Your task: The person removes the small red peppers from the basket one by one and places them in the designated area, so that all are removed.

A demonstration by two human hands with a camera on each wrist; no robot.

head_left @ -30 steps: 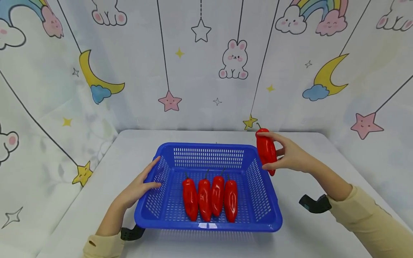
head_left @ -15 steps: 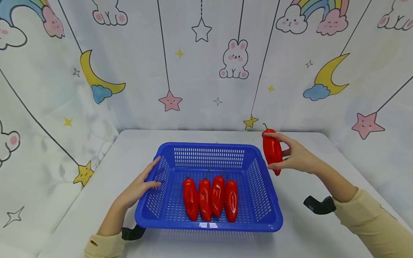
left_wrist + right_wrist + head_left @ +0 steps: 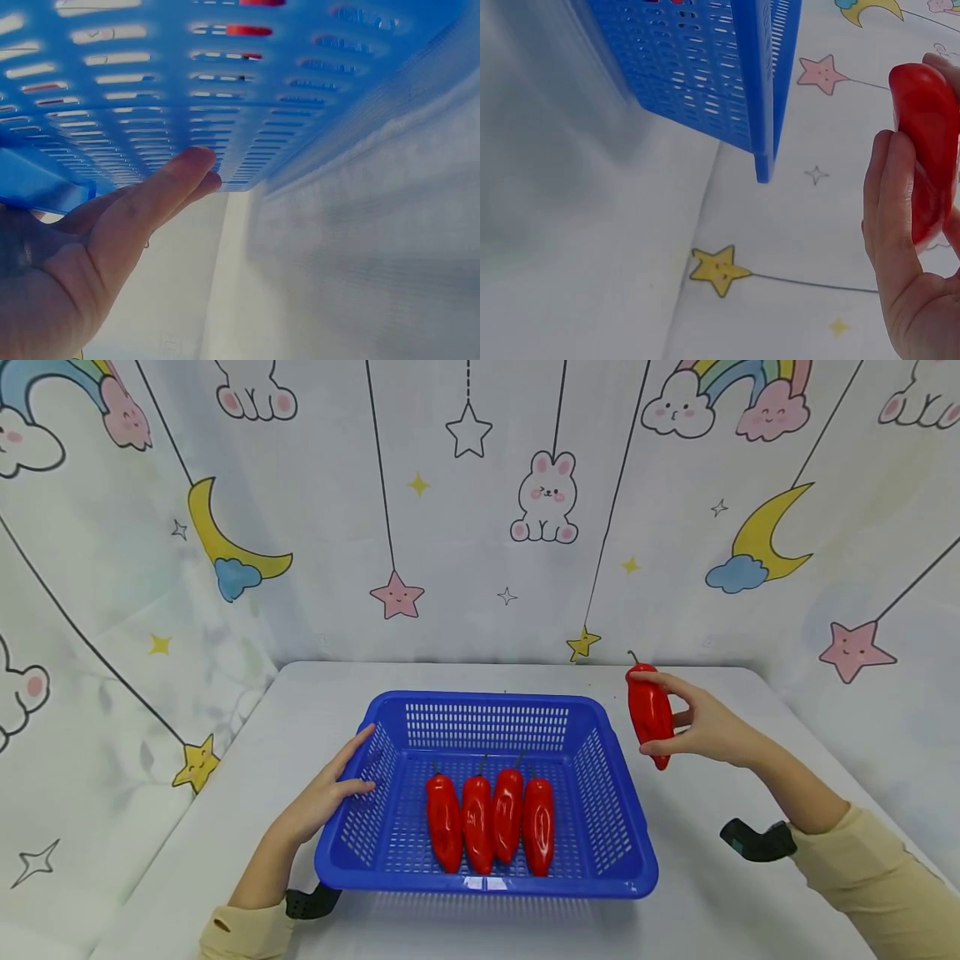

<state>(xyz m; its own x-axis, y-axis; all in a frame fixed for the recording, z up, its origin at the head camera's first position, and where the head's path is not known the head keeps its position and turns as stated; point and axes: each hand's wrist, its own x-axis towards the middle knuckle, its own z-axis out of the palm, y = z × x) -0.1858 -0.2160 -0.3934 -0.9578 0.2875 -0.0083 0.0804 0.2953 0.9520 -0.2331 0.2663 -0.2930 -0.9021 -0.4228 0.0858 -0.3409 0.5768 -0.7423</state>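
A blue plastic basket with slotted walls stands mid-table. Inside it, several glossy red chili peppers lie side by side, stems pointing away from me. My left hand holds the basket's left rim, thumb and forefinger over the edge. In the left wrist view other fingers lie against the outer wall. To the right of the basket, my right hand grips another red chili pepper between thumb and fingers, stem up and raised above the table. Its smooth red side also shows in the right wrist view.
The white table runs back to a cartoon-printed backdrop with stars, moons and bunnies. Black wrist straps sit below both forearms. The basket's right wall lies between the loose peppers and my right hand.
My right hand has moved to the right with its chili pepper, from beside the basket's back right corner to farther out. The left hand and the basket keep their places.
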